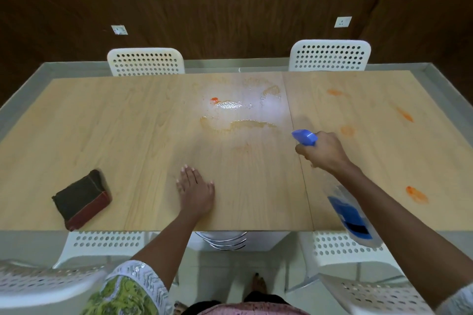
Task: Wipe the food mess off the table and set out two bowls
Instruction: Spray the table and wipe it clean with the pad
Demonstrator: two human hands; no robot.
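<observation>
The right hand (323, 151) is in the centre right of the frame and grips a spray bottle (350, 215). Its blue nozzle (305, 137) points to the upper left; the fingers are mostly hidden behind the hand. The bottle body is blurred and partly covered by the forearm. The left hand (195, 190) lies flat with straight fingers on the wooden worktop (128, 123), in the lower centre. A wet, shiny patch (240, 110) with orange smear is in the upper centre. More orange stains (416, 194) are at the right side. A dark folded cloth (82, 199) lies at the lower left. Stacked metal bowls (222, 239) show under the near edge, mostly hidden.
</observation>
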